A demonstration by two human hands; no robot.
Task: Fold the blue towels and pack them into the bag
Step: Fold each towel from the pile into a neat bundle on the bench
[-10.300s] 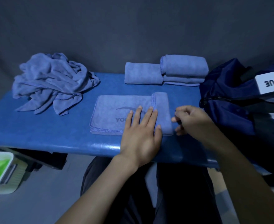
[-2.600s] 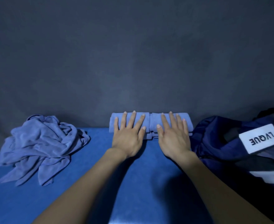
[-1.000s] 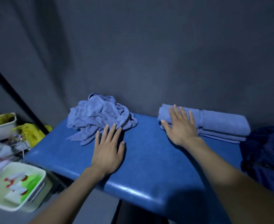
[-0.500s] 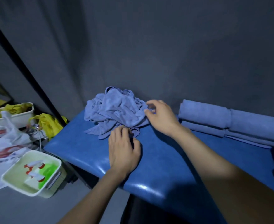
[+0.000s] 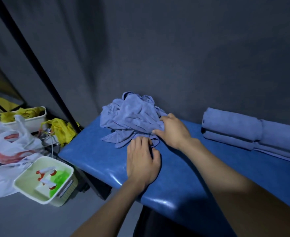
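1. Reaching into the pile with both hands; it sits crumpled at the far left corner of the bench, against the grey wall.
2. Right hand: fingers curl into the pile's right flank and bunch cloth under them, so I read it as gripping a towel.
3. Left hand: lies on the bench at the pile's near edge, fingertips bent onto a loose flap. Whether it pinches the flap or only pins it, I cannot tell.
4. Folded towels lie stacked to the right, well apart from the pile. The bag is not in view.
5. Handling, my judgement: thin, soft, light cloth, no stiffness, not fragile. Layers are tangled, so pulling one will likely drag its neighbours.
6. Where to hold: a hemmed edge or corner, not a mid-cloth bunch. A stitched hem shows on the flaps at the pile's near side; that is my pick.
7. I would pin the rest with one hand while the other draws one towel free.
8. Off the bench, left: a green tub and plastic bags on the floor.
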